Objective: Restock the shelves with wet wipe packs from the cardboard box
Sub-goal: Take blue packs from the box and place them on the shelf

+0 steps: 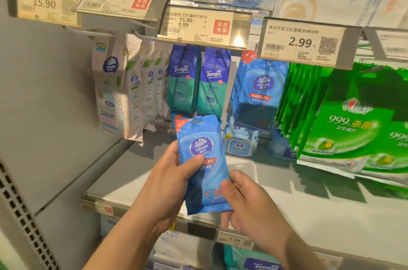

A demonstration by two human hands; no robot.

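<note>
- Blue plastic: the wet wipe pack [204,166] sits at lower centre of the frame, upright and slightly tilted, its Vinda logo facing us, raised in front of the grey shelf [287,192].
- Our left hand [174,183] grips the pack along its left edge, thumb pressed across the front just below the logo.
- Our right hand [249,201] pinches the pack's lower right corner, thumb on the front and fingers curled behind.
- Above and right of the held pack, at centre frame, we see a row of matching blue Vinda packs [258,93] hanging under the 2.99 price tag [301,43].
- Two Tempo packs [198,80] hang just left of that row; white Vinda packs [119,84] hang further left.
- Green packs [344,115] fill the right of the frame.
</note>
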